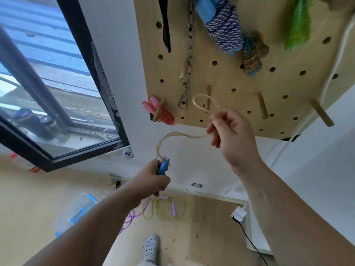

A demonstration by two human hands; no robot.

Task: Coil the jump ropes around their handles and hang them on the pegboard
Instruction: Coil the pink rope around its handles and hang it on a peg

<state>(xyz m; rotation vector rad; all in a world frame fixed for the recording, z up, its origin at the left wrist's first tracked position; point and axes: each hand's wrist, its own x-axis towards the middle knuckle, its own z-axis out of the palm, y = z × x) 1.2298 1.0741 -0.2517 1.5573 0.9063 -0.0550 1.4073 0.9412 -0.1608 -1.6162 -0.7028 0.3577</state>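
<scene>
Head cam, and I reckon you're about done coiling this one and onto the hanging bit. Your left hand (153,177) has its grip clamped on the blue handles (164,166) down below the pegboard (240,83), while your right hand (232,135) has its grip pinched on the beige jump rope (184,133), holding a loop (201,95) up by a wooden peg (208,93); can't tell if it's over it yet. Next you'd want that loop seated on the peg without the wraps going slack, since the rope looks thin, braided and floppy.
</scene>
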